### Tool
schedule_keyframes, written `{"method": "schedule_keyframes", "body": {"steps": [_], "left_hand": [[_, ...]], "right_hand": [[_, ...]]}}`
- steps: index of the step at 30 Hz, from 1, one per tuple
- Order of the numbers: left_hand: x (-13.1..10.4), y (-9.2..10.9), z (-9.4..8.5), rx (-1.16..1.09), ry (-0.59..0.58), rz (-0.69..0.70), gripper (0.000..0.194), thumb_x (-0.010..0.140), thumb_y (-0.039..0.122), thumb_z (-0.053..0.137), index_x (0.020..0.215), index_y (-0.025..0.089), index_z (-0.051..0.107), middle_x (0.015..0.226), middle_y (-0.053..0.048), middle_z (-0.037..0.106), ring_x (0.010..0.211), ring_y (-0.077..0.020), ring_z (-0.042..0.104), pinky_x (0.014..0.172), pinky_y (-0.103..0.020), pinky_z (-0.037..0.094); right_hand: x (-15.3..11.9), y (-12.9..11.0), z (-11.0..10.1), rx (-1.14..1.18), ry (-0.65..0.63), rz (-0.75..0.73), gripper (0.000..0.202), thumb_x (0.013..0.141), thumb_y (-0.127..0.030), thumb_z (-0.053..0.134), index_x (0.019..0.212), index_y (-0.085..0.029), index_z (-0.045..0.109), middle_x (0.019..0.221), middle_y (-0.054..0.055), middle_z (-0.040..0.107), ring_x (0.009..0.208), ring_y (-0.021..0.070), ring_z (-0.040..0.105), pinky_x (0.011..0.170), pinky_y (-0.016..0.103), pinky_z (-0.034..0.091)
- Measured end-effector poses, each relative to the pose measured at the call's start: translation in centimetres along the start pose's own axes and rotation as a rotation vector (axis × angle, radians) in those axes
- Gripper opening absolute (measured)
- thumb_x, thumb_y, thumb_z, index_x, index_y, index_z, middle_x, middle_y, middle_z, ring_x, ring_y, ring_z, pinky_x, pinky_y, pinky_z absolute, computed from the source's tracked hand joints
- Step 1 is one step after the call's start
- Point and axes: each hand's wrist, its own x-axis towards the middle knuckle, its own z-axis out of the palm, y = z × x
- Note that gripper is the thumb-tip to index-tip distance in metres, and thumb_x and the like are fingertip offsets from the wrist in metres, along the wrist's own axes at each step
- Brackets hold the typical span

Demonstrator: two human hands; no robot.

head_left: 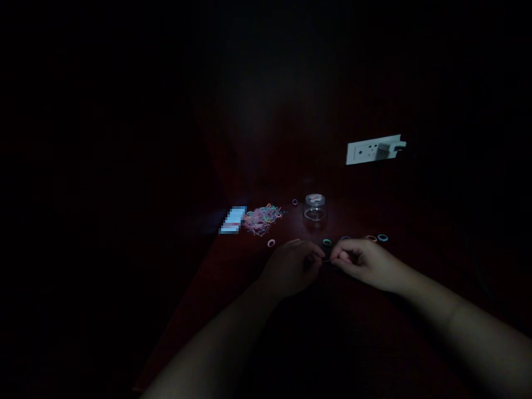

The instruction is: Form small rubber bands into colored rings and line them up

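My left hand point(297, 267) and my right hand point(369, 263) are close together above the dark red table. Fingertips of both are pinched on a thin, light strand point(326, 261) stretched across the small gap between them. Too little of it shows to tell whether it is a loop. Just beyond the fingers lies a green ring-shaped band point(327, 243). Past my right hand are an orange band point(371, 239) and a blue band point(383, 238). A pale pink band point(271, 243) lies by my left hand. Parts of other bands are hidden behind my hands.
Beyond my left hand lies a tangled heap of thin coloured strands point(262, 219), with a lit, blurred screen point(233, 220) left of it. A clear lidded jar point(315, 209) and a small purplish ring point(295, 202) stand farther back. A white socket plate point(369, 149) holds a plug.
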Motion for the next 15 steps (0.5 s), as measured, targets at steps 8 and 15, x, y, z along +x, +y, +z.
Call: {"method": "schedule_keyframes", "body": {"steps": [8, 15], "left_hand": [[0.00, -0.07, -0.01, 0.002, -0.002, 0.013, 0.015, 0.083, 0.017, 0.058, 0.096, 0.021, 0.063, 0.090, 0.000, 0.069, 0.084, -0.0150, 0.063, 0.079, -0.032, 0.049], [0.03, -0.01, -0.02, -0.015, -0.007, -0.006, 0.015, 0.082, 0.017, 0.059, 0.095, 0.021, 0.063, 0.090, 0.000, 0.070, 0.083, -0.0154, 0.064, 0.081, -0.033, 0.050]], "right_hand": [[0.01, -0.19, -0.06, -0.025, 0.009, -0.007, 0.019, 0.087, -0.034, 0.057, 0.079, -0.018, 0.065, 0.060, -0.004, 0.045, 0.054, 0.0107, 0.042, 0.050, 0.023, 0.036], [-0.13, -0.11, -0.08, -0.023, 0.001, -0.007, 0.021, 0.087, -0.035, 0.057, 0.079, -0.018, 0.066, 0.059, -0.004, 0.046, 0.054, 0.0110, 0.043, 0.051, 0.024, 0.037]]}}
